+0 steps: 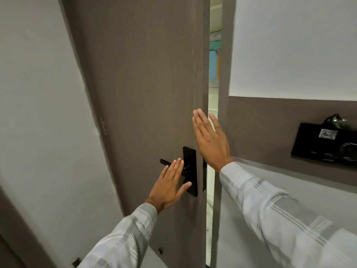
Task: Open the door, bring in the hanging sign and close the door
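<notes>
A grey-brown door point(146, 78) stands slightly ajar, with a narrow gap point(213, 101) along its right edge. A black lever handle point(165, 162) sticks out of a black lock plate point(190, 171) on the door. My left hand point(170, 185) is flat and open, fingers over the lever and thumb on the plate. My right hand point(209, 140) is open with straight fingers, just above the lock, near the door's free edge. Neither hand holds anything. No hanging sign is visible.
The door frame point(224, 93) stands right of the gap. On the right wall, a grey-brown ledge point(270, 167) carries a black bag point(326, 144). A white wall point(38, 113) is to the left. Bright floor and coloured shapes show through the gap.
</notes>
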Demonstrator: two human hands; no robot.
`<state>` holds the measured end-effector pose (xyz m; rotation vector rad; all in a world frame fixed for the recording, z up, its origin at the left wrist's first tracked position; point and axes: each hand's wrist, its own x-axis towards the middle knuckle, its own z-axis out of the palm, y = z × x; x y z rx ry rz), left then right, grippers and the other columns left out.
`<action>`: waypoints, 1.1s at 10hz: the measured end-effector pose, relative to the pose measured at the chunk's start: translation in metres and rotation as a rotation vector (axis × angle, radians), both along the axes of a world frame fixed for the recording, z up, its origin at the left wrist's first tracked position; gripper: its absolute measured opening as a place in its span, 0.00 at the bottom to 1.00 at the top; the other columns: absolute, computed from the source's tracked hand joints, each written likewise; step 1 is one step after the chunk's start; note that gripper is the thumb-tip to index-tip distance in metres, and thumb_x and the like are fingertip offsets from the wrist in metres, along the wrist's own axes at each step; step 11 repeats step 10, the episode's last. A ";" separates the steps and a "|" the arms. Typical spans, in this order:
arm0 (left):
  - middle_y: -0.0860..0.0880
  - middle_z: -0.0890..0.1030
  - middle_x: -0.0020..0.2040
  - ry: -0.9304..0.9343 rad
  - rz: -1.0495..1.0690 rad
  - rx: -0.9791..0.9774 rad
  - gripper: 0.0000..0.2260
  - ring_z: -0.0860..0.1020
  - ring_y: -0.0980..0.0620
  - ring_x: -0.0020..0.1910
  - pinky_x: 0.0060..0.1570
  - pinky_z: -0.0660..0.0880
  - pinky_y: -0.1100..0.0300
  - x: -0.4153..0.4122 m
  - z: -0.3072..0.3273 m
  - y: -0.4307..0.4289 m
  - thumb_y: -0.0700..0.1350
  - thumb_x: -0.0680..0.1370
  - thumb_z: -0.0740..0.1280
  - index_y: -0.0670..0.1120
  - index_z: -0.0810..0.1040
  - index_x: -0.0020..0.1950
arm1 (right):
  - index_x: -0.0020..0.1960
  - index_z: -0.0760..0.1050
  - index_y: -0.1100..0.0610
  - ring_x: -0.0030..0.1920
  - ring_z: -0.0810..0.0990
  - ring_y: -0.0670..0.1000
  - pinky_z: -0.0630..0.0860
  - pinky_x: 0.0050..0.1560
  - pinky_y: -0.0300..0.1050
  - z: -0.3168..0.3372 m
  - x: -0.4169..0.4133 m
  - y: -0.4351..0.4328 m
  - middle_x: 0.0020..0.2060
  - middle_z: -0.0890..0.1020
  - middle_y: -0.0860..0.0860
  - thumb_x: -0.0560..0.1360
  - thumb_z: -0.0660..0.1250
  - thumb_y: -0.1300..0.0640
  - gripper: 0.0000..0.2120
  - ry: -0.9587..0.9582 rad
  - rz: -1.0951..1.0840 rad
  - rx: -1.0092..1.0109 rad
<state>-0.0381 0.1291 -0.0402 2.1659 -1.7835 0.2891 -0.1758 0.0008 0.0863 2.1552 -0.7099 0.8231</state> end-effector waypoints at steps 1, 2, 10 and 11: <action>0.50 0.40 0.82 -0.010 -0.061 0.037 0.34 0.38 0.55 0.80 0.80 0.40 0.53 0.013 0.002 -0.024 0.65 0.81 0.45 0.48 0.38 0.80 | 0.79 0.53 0.65 0.81 0.50 0.56 0.36 0.77 0.54 0.014 0.001 -0.012 0.80 0.55 0.60 0.84 0.52 0.54 0.27 0.067 -0.107 0.044; 0.49 0.40 0.82 -0.025 -0.116 0.032 0.34 0.38 0.54 0.80 0.80 0.39 0.54 0.027 0.001 -0.050 0.63 0.82 0.47 0.48 0.39 0.80 | 0.79 0.53 0.65 0.81 0.48 0.57 0.32 0.76 0.55 0.023 0.009 -0.024 0.80 0.53 0.60 0.83 0.50 0.53 0.28 0.117 -0.204 0.082; 0.45 0.45 0.82 -0.116 -0.246 -0.184 0.34 0.41 0.48 0.81 0.75 0.35 0.48 0.069 0.089 -0.112 0.67 0.79 0.40 0.49 0.42 0.80 | 0.76 0.61 0.65 0.77 0.62 0.60 0.38 0.79 0.56 0.093 0.055 -0.015 0.75 0.67 0.65 0.81 0.54 0.56 0.26 0.076 -0.401 0.181; 0.45 0.45 0.82 -0.116 -0.246 -0.184 0.34 0.41 0.48 0.81 0.75 0.35 0.48 0.069 0.089 -0.112 0.67 0.79 0.40 0.49 0.42 0.80 | 0.76 0.61 0.65 0.77 0.62 0.60 0.38 0.79 0.56 0.093 0.055 -0.015 0.75 0.67 0.65 0.81 0.54 0.56 0.26 0.076 -0.401 0.181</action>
